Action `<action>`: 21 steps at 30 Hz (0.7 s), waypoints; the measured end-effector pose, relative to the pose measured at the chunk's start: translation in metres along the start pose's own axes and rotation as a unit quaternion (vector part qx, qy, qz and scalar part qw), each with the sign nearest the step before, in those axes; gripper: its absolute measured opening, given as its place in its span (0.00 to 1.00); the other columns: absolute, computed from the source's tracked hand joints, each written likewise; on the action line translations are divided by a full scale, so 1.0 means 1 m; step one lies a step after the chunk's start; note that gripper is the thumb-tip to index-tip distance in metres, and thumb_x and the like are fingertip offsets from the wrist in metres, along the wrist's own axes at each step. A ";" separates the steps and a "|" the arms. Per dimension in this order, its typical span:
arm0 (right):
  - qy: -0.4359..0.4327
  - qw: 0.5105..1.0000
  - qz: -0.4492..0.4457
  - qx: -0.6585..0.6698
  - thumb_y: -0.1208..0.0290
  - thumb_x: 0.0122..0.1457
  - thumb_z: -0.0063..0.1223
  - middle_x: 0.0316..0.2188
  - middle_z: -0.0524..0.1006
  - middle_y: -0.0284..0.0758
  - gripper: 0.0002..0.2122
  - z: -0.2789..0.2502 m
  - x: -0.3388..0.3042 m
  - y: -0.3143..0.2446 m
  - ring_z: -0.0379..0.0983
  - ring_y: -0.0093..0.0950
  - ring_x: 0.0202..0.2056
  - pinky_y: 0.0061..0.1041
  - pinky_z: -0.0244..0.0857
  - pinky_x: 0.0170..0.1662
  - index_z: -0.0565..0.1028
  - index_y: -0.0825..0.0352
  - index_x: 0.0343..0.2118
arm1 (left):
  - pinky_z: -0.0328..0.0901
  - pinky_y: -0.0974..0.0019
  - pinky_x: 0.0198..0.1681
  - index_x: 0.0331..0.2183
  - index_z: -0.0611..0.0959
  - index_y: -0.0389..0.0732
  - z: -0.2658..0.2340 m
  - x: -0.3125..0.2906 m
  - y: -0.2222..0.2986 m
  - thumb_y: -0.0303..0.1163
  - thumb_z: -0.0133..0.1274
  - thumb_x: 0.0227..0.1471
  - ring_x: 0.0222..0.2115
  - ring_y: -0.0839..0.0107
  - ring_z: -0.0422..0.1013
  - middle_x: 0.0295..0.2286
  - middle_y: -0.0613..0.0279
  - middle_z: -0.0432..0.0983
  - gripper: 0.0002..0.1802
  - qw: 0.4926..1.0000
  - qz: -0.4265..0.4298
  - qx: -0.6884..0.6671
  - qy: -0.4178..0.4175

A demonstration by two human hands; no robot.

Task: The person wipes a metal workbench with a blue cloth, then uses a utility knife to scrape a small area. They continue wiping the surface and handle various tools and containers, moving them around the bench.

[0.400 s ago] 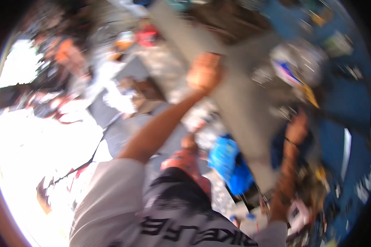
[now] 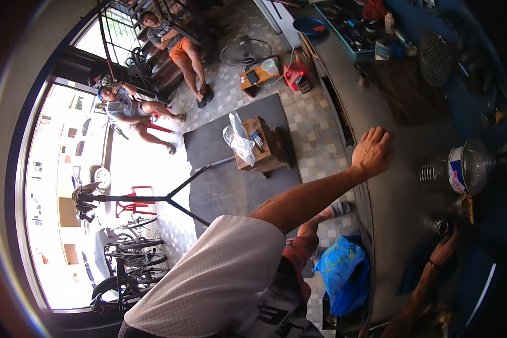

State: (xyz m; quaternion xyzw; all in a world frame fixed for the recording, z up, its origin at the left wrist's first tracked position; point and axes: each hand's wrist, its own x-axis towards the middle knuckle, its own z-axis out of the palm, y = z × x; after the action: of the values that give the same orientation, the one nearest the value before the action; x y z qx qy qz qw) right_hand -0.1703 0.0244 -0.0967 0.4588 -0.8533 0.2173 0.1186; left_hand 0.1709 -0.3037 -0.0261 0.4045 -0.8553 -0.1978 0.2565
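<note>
My left hand (image 2: 372,151) rests on the grey workbench (image 2: 386,197), fingers slightly bent and a little apart, with nothing visible in it. Its palm side is hidden. In the dim area at lower right, my right hand (image 2: 446,247), a dark band at its wrist, has its fingers closed at a small round metal part (image 2: 440,226). Shadow hides much of that grip. Just beyond it lie a clear plastic bottle (image 2: 472,166) with a blue and white label and a small yellow object (image 2: 466,207).
A dark cloth (image 2: 408,90), a tool tray (image 2: 349,28) and a sprocket cassette (image 2: 435,59) lie farther up the bench. A blue plastic bag (image 2: 342,276) hangs at its near side. On a floor mat stands a wooden block (image 2: 265,149). Two people sit beyond, near parked bicycles (image 2: 135,248).
My view has swung left, bringing the doorway and seated people into clear sight. Both hands appear farther right and lower in the picture. The earlier frame is badly blurred.
</note>
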 end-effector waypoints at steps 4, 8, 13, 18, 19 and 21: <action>0.007 0.998 -0.030 -0.046 0.78 0.70 0.51 0.57 0.78 0.44 0.17 -0.008 0.002 -0.010 0.74 0.44 0.60 0.41 0.69 0.61 0.75 0.65 0.60 | 0.64 0.51 0.57 0.52 0.77 0.42 -0.001 -0.001 -0.001 0.37 0.62 0.54 0.51 0.51 0.68 0.46 0.52 0.71 0.25 0.999 0.016 0.003 0.035; -0.081 0.989 0.076 -0.099 0.79 0.66 0.52 0.59 0.76 0.48 0.21 -0.010 0.001 -0.015 0.72 0.49 0.59 0.45 0.67 0.63 0.71 0.67 0.63 | 0.66 0.49 0.55 0.52 0.79 0.44 0.001 -0.001 -0.001 0.36 0.61 0.54 0.50 0.50 0.70 0.45 0.52 0.72 0.23 0.997 0.040 -0.001 0.062; -0.007 1.000 -0.005 -0.004 0.86 0.61 0.53 0.58 0.76 0.45 0.23 -0.013 0.003 -0.025 0.71 0.47 0.60 0.45 0.67 0.62 0.73 0.68 0.60 | 0.65 0.51 0.56 0.53 0.78 0.44 0.001 -0.001 0.000 0.39 0.60 0.55 0.51 0.53 0.69 0.46 0.54 0.72 0.25 0.999 0.025 -0.004 0.024; -0.022 0.999 0.003 -0.029 0.84 0.60 0.54 0.57 0.76 0.44 0.23 -0.025 0.005 -0.036 0.73 0.46 0.59 0.44 0.68 0.62 0.73 0.67 0.60 | 0.66 0.52 0.57 0.52 0.79 0.44 -0.002 0.001 0.004 0.38 0.61 0.55 0.51 0.54 0.71 0.46 0.55 0.74 0.23 0.999 0.026 -0.008 0.032; -0.029 0.999 0.004 -0.043 0.84 0.60 0.54 0.57 0.77 0.44 0.23 -0.025 0.005 -0.036 0.73 0.46 0.59 0.43 0.68 0.62 0.73 0.67 0.60 | 0.66 0.52 0.57 0.52 0.79 0.44 -0.003 0.001 0.005 0.37 0.61 0.54 0.51 0.53 0.71 0.46 0.56 0.74 0.23 0.999 0.022 -0.010 0.028; -0.016 1.000 0.007 -0.025 0.83 0.60 0.55 0.56 0.77 0.44 0.23 -0.025 0.006 -0.035 0.73 0.46 0.59 0.43 0.67 0.62 0.74 0.66 0.59 | 0.66 0.52 0.57 0.51 0.79 0.44 -0.003 0.001 0.006 0.37 0.61 0.54 0.50 0.53 0.71 0.46 0.56 0.74 0.23 0.999 0.027 -0.012 0.036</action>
State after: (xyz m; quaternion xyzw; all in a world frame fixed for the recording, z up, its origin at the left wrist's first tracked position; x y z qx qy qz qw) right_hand -0.1437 0.0150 -0.0632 0.4530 -0.8637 0.1890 0.1148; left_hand 0.1688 -0.3015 -0.0206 0.3852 -0.8534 -0.1865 0.2976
